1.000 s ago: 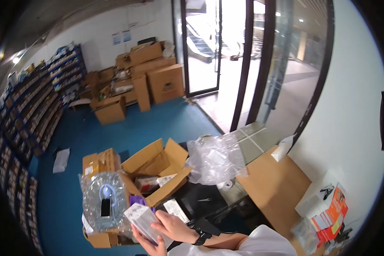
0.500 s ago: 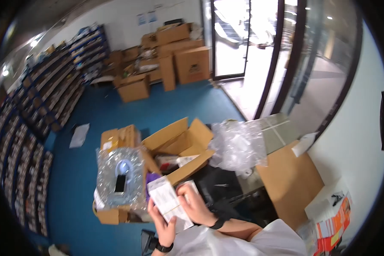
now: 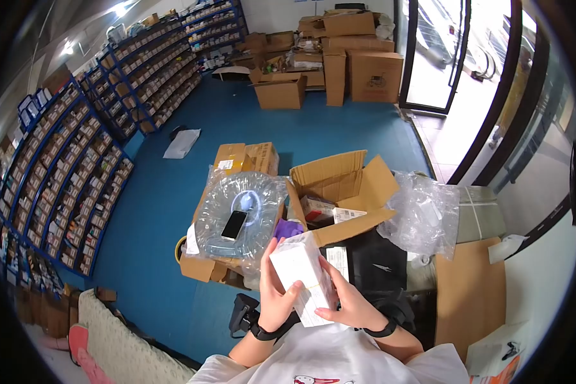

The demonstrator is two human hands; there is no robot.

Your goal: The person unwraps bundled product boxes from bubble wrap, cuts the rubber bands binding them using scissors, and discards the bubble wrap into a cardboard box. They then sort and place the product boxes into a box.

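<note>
A white rectangular carton, bound with a thin yellowish band, tilts in front of the person's white shirt, held between both hands. The left hand grips its left side, thumb across the near face; the right hand closes on the opposite side, its thumb near the lower end. Both wrists wear black straps.

Taking the held carton as centre, a crumpled purple item sits at eleven o'clock, and an open brown cardboard box containing red-and-white packets stands at one. At ten, a black-screened smartphone rests on a clear plastic-wrapped bundle. At two, a crumpled transparent plastic bag lies beyond a flat black surface.
</note>
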